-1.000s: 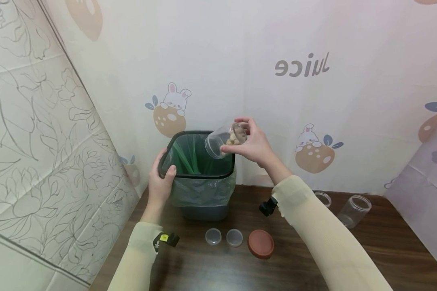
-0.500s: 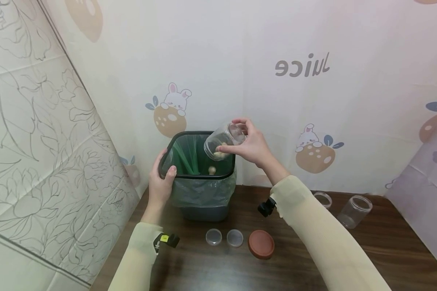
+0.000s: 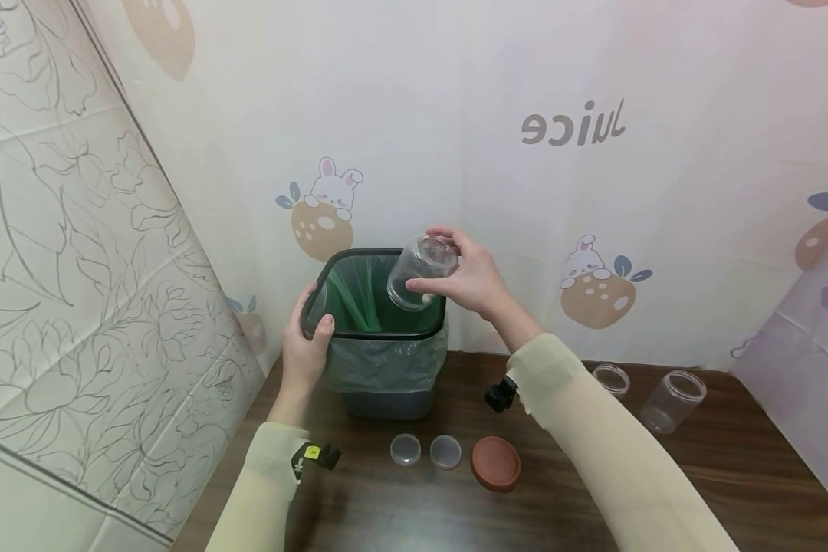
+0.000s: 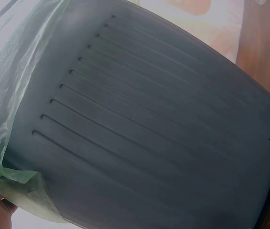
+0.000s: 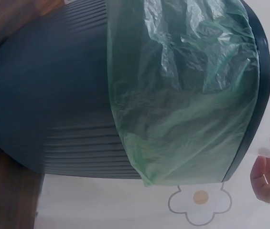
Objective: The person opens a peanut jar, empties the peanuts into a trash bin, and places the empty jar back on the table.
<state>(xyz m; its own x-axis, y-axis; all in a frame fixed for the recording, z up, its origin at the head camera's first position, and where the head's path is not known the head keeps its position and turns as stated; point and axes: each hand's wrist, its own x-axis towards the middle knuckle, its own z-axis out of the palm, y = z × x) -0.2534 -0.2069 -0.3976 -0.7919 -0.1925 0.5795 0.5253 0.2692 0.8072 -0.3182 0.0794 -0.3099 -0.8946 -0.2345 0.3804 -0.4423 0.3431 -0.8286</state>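
My right hand [image 3: 465, 280] grips a clear plastic jar [image 3: 417, 264], tipped mouth down over the right side of a dark trash can [image 3: 386, 402]. One small pale lump [image 3: 428, 298] shows at the jar's lower edge, beside my thumb. With the left hand [image 3: 305, 337] I hold the can's black rim at its left, thumb on the near side and fingers around the outside. A green translucent bag [image 3: 386, 364] lines the can and folds down over its rim. In the right wrist view, fingers [image 5: 264, 179] and part of the jar appear past the rim.
On the brown wooden table [image 3: 359, 498], two small clear lids [image 3: 405, 450] and a reddish-brown round lid [image 3: 495, 463] lie in front of the can. Two clear jars [image 3: 672, 402] stand at the right, one partly behind my right sleeve. A patterned wall covering [image 3: 490, 153] rises behind.
My right hand has tipped the jar further down and shifted slightly left. The pale lumps have slid from the jar's bottom and dropped into the can. My left hand stays on the rim.
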